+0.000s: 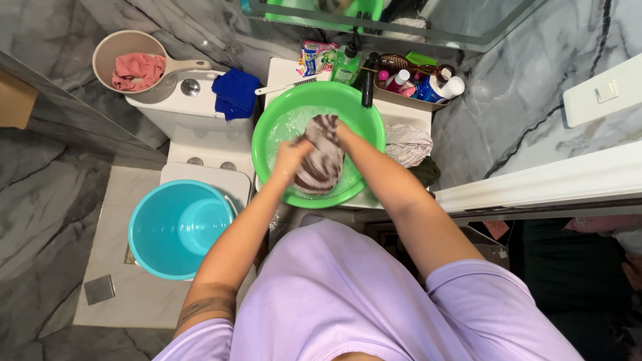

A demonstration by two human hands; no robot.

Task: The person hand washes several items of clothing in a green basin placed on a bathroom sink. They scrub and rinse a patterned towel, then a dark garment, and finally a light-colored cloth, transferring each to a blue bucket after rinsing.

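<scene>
With both hands closed on the striped cloth (319, 157) over the middle of the green basin (284, 110), the left hand (292, 157) and right hand (342, 134) would do best rubbing fold against fold low in the suds, keeping splashes inside the rim.

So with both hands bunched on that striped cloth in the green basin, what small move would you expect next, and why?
Probably another rub of the striped cloth between the two hands. The left hand and right hand both grip it, gathered up over soapy water in the green basin, so it looks mid-scrub, not ready for lifting out.
</scene>
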